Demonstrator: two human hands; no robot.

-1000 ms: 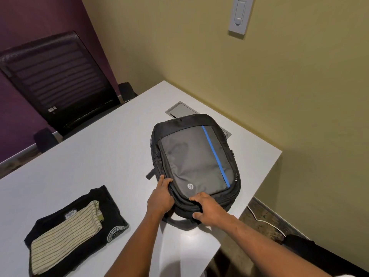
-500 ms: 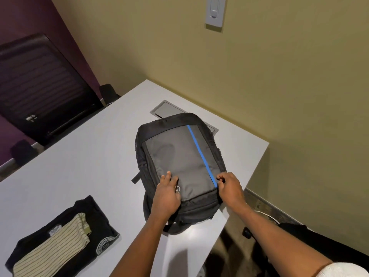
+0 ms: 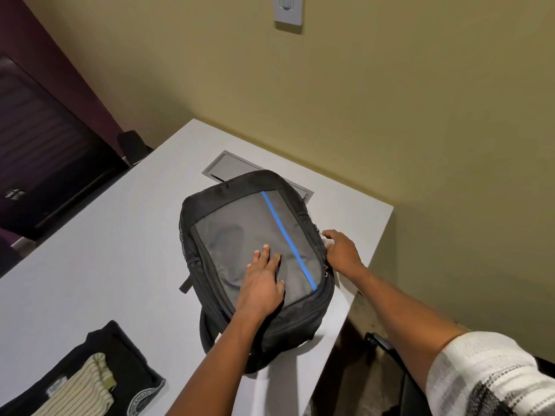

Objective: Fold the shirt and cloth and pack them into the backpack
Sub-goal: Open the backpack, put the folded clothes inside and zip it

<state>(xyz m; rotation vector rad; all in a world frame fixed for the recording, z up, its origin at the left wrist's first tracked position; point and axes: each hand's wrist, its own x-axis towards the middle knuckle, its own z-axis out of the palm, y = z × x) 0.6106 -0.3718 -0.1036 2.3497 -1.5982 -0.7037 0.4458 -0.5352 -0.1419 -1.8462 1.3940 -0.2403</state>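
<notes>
Two folded garments wait at the lower left of the white table [image 3: 90, 250]: a black shirt [image 3: 132, 373] laid flat, with a cream striped cloth [image 3: 81, 394] stacked on top of it. Piled together like that, they look ready to be lifted as one bundle, and they sit well apart from the bag, so packing has not begun. Behind the table on the left stands a dark mesh chair [image 3: 45, 163].

Further right, the backpack [image 3: 240, 235] lies on its back near the table's far right corner, its grey front panel and blue stripe [image 3: 288, 238] facing up, and it partly covers a metal cable hatch [image 3: 228, 165] set into the tabletop. The left hand [image 3: 264, 283] presses flat on the grey panel, fingers straight and slightly spread, gripping nothing; it seems to pin the bag down so it will not slide while the other hand works.

The right hand [image 3: 342, 250] sits against the bag's right edge, beside the zipper pulls [image 3: 326, 270]. Its fingers curl toward the seam, but I cannot tell whether they pinch a pull or merely touch the fabric. The likely step is unzipping the main compartment, which appears closed. Above, a wall switch [image 3: 288, 9] is mounted on the yellow wall.
</notes>
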